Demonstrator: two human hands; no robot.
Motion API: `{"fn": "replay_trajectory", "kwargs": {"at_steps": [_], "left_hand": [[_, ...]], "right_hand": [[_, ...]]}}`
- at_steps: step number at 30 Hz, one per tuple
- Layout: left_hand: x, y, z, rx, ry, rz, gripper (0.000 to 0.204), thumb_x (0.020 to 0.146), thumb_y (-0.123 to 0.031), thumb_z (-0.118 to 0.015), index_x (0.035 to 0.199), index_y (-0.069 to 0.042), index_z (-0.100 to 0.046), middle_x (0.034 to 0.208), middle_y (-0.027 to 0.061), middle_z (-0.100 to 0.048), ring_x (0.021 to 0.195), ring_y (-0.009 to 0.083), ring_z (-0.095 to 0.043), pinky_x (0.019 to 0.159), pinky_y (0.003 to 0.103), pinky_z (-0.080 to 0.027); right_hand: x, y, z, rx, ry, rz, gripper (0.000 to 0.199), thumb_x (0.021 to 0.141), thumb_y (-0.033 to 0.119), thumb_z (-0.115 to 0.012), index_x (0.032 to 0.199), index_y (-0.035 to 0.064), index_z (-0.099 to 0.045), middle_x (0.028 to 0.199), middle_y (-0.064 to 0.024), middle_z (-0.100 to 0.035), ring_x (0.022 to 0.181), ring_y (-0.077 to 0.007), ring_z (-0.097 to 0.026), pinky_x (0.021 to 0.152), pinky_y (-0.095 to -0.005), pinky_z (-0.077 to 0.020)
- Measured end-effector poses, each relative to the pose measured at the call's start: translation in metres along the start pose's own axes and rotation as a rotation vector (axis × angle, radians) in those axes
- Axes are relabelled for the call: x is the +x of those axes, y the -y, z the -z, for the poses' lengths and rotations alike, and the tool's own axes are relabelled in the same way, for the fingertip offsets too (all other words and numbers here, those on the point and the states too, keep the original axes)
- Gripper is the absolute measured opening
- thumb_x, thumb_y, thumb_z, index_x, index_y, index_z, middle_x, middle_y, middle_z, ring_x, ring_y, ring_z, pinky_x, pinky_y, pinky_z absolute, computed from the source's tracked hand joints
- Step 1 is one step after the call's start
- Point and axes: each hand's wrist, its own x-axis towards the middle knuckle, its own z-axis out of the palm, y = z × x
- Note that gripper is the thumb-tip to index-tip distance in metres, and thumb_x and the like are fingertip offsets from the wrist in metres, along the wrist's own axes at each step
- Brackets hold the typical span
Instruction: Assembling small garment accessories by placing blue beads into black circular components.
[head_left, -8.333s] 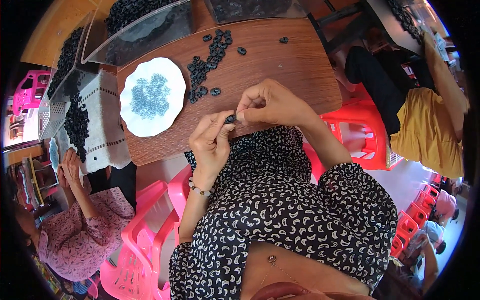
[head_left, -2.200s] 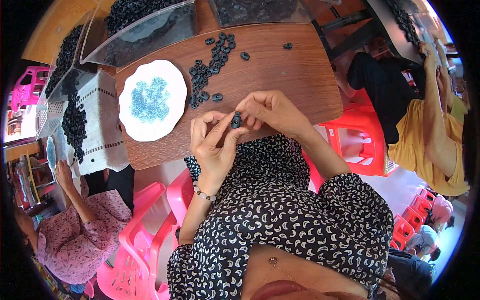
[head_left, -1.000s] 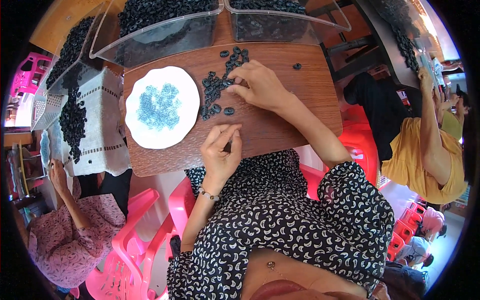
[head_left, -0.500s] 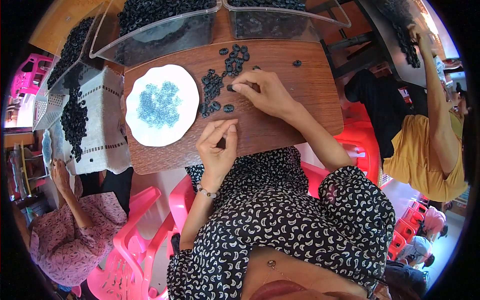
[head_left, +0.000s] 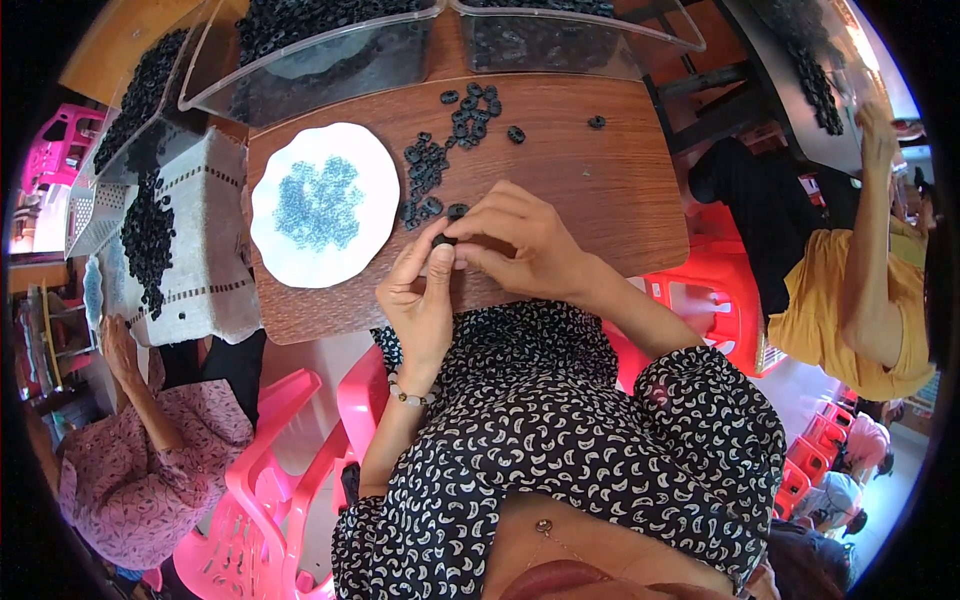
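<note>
Here both hands, left (head_left: 422, 300) and right (head_left: 520, 245), pinch one black ring (head_left: 443, 240) between fingertips; it looks light, stiff, best gripped at its rim.

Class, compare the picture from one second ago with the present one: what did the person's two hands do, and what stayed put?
The right hand drew back from the pile of black rings and met the left hand; both now pinch one small black ring between their fingertips. The white plate of blue pieces, the wooden table and the clear trays stayed put.
</note>
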Motion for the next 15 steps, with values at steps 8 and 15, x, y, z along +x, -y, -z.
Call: {"fn": "replay_trajectory", "kwargs": {"at_steps": [8, 15], "left_hand": [[-0.007, -0.002, 0.010, -0.043, -0.077, -0.016, 0.029, 0.104, -0.017, -0.059, 0.123, 0.002, -0.069, 0.092, 0.0047, -0.065, 0.076, 0.0075, -0.061, 0.070, 0.022, -0.049], [-0.015, 0.004, 0.014, -0.073, -0.086, 0.033, 0.027, 0.102, -0.017, -0.064, 0.121, 0.000, -0.071, 0.087, 0.0035, -0.066, 0.074, 0.0067, -0.063, 0.066, 0.020, -0.051]], "right_hand": [[0.064, -0.037, -0.030, -0.055, 0.205, -0.023, 0.016, 0.090, 0.018, -0.071, 0.096, 0.0048, -0.075, 0.088, -0.0083, -0.071, 0.082, -0.0241, -0.063, 0.077, -0.0371, -0.0493], [0.090, -0.039, -0.069, -0.268, 0.393, -0.099, 0.017, 0.082, 0.014, -0.074, 0.096, 0.0056, -0.077, 0.108, -0.0113, -0.068, 0.109, -0.0328, -0.052, 0.096, -0.0428, -0.0455]]}}
